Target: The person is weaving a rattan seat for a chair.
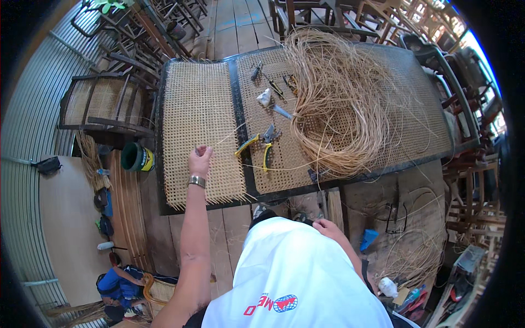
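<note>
My left hand [200, 159] is closed in a pinch just above the woven cane panel [199, 104] on the dark-framed bench. A thin pale cane strand [229, 134] runs from its fingertips up to the right. Loose cane ends stick out along the panel's near edge. Right of that hand lie yellow-handled pruning shears [267, 143], spread apart. My right hand [326, 227] is low beside my body, near the bench's front edge; its fingers are mostly hidden, so I cannot make out whether they hold anything. A big loose bundle of cane strands [350, 126] covers the bench's middle.
Small hand tools [275, 87] and a white lump [264, 97] lie behind the shears. Left of the bench stands a dark green bucket [136, 157]. Wooden chair frames crowd the back and right. A person in blue [121, 284] works at lower left. Cane scraps litter the floor.
</note>
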A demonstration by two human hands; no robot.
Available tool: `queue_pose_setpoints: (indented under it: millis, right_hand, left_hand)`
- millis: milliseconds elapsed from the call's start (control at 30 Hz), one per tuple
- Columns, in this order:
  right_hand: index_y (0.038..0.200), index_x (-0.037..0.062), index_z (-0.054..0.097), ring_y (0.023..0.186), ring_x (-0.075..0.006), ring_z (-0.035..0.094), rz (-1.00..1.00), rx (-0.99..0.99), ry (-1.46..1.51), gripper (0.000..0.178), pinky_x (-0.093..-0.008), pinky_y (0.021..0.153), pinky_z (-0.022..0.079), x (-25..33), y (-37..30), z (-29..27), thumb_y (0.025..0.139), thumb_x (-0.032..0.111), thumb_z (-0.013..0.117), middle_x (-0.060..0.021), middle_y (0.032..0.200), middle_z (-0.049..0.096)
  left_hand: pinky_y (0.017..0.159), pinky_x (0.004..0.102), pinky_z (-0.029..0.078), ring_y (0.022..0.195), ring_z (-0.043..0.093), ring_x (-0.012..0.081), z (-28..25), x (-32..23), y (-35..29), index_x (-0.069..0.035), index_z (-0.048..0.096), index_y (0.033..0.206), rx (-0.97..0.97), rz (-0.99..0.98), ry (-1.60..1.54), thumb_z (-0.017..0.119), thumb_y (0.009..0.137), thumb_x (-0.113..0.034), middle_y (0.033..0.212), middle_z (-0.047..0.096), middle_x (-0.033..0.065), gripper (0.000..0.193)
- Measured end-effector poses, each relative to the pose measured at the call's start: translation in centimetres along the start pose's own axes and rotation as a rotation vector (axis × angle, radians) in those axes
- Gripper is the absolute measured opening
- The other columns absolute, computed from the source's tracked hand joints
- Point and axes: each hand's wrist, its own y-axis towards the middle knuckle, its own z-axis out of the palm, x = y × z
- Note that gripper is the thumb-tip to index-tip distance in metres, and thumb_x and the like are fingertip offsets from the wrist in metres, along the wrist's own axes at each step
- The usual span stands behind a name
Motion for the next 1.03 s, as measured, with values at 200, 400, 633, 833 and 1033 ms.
queue_pose_setpoints:
  millis: [200, 400, 633, 833, 1033]
  right_hand:
    - [0.116, 0.0025, 0.066, 0.105, -0.0312, 0.065, 0.043, -0.005, -0.051, 0.041, -0.04, 0.092, 0.05, -0.3, 0.2, 1.5, 0.095, 0.037, 0.059, -0.0194, 0.113, 0.068]
    - [0.114, 0.0021, 0.066, 0.106, -0.0356, 0.065, 0.138, -0.164, -0.06, 0.042, -0.0424, 0.092, 0.05, -1.2, 0.2, 4.4, 0.093, 0.038, 0.06, -0.0215, 0.114, 0.068]
    - [0.105, 0.0002, 0.068, 0.099, -0.0396, 0.065, 0.162, -0.319, -0.121, 0.04, -0.0452, 0.087, 0.051, -1.2, -0.3, 8.1, 0.089, 0.037, 0.063, -0.0248, 0.103, 0.068]
    - [0.104, 0.0014, 0.07, 0.097, -0.0386, 0.066, 0.204, -0.428, -0.074, 0.035, -0.046, 0.086, 0.052, -1.5, -3.1, 11.5, 0.09, 0.033, 0.062, -0.0224, 0.102, 0.069]
    - [0.097, 0.0042, 0.07, 0.096, -0.0366, 0.067, 0.264, -0.67, 0.003, 0.031, -0.0457, 0.087, 0.052, -3.1, -6.9, 16.2, 0.089, 0.032, 0.06, -0.0205, 0.1, 0.07]
  left_hand:
    - [0.065, 0.0253, 0.05, 0.073, 0.061, 0.0095, -0.2, -0.2, -1.5, 0.001, 0.064, 0.106, 0.035, 0.019, 0.057, 0.073, 0.088, -0.022, 0.087, 0.068, 0.0027, 0.03]
    - [0.075, 0.0272, 0.051, 0.083, 0.062, 0.0103, 1.6, 1.2, -11.0, 0.0, 0.067, 0.103, 0.263, -0.044, -0.08, 0.073, 0.09, -0.022, 0.093, 0.068, 0.0032, 0.026]
    - [0.084, 0.0364, 0.051, 0.093, 0.065, 0.0263, 2.7, 0.7, -13.6, 0.0, 0.066, 0.107, 0.332, 0.418, 0.308, 0.08, 0.077, -0.018, 0.098, 0.065, 0.0118, 0.038]
    - [0.088, 0.0395, 0.049, 0.099, 0.062, 0.0305, 3.0, -0.1, -7.2, -0.003, 0.066, 0.107, 0.341, 0.641, 0.477, 0.08, 0.075, -0.013, 0.104, 0.064, 0.0141, 0.037]
    - [0.084, 0.0426, 0.05, 0.094, 0.064, 0.0291, 6.3, -1.1, -3.7, -0.001, 0.067, 0.104, 0.674, 0.3, 0.652, 0.073, 0.079, -0.007, 0.102, 0.069, 0.0142, 0.026]
